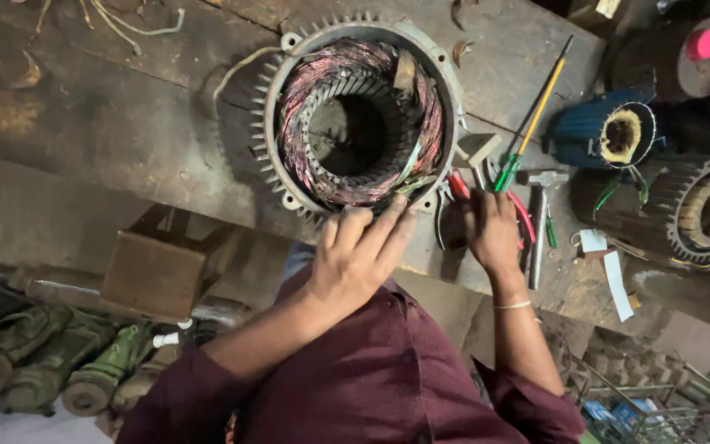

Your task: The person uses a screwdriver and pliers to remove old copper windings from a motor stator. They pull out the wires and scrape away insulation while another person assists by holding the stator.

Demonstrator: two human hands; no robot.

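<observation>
Stator housing (283, 123) filled with copper windings (306, 90), left hand (355, 255) laid open on its 6 o'clock rim, right hand (493, 234) at 4 o'clock, fingers spread on red pliers (458, 186).

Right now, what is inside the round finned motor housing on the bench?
Inside the motor housing sits a ring of reddish copper windings around a slotted steel core, with a dark hollow bore. The left hand covers the near rim; the bore's bottom is too dark to tell.
</observation>
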